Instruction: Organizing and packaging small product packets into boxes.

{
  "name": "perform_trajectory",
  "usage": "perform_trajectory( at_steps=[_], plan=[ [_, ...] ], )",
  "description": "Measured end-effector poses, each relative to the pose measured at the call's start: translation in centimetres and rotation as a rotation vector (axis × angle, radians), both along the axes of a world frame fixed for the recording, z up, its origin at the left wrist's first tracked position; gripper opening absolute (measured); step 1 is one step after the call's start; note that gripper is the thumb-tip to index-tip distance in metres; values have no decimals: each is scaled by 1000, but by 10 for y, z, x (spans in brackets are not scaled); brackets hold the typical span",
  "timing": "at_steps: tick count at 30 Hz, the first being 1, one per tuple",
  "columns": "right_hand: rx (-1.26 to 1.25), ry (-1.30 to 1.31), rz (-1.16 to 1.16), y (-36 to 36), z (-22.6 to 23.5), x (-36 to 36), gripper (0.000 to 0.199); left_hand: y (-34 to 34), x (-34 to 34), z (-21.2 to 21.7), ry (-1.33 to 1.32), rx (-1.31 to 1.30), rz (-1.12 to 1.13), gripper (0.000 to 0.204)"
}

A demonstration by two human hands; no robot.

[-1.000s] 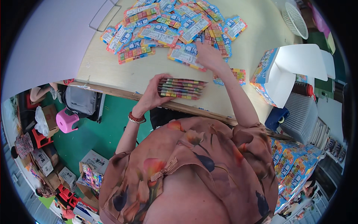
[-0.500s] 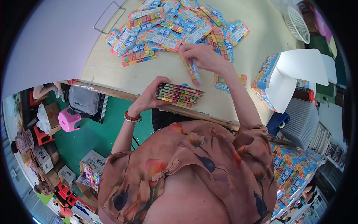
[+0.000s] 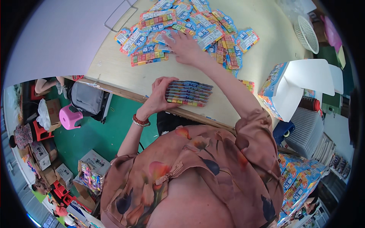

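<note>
My left hand [image 3: 158, 95] is wrapped around the left end of a neat stack of flat blister packs [image 3: 190, 93] at the table's near edge. The packs are blue-edged cards with rows of small coloured pieces, stood side by side. My right hand [image 3: 185, 48] reaches over the near side of a loose pile of the same packs [image 3: 208, 35]. Its fingers are spread above one pack, and nothing shows in its grasp; whether the fingertips touch the pack is hard to tell.
To the right stands an open display box [image 3: 279, 87] with a white inside. One loose pack [image 3: 249, 86] lies partly behind my right forearm. A white basket [image 3: 306, 35] sits at the far right, a wire handle [image 3: 121, 16] at the far left. A pink stool [image 3: 71, 118] is on the floor.
My right hand has let go of the pack it held beside the stack and moved up and left to the pile. The stack in my left hand now shows blue edges upward.
</note>
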State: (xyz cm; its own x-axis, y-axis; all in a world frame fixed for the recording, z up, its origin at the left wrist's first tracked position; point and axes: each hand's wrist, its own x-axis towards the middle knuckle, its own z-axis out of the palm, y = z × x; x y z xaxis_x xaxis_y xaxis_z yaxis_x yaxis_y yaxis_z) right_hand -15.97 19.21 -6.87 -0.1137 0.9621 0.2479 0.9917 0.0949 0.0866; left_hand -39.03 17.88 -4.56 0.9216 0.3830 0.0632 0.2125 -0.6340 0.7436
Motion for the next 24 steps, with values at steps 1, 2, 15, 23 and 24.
perform_trajectory(
  at_steps=[1,2,15,23,24],
  plan=[
    [4,2,10,6,0,-12,80,0,-2,-5,-48,-126,-11,79],
    [-101,-29,-63,9,0,-24,77,0,-5,-9,-97,-252,-24,76],
    [-73,813,-140,-51,52,32,67,0,-13,-20,-319,-667,296,92],
    [394,2040,-354,-98,27,26,56,-17,16,-24,-449,-1298,304,85],
    [405,2039,-357,-105,13,21,56,-18,18,-24,-427,-1339,298,83]
  ],
)
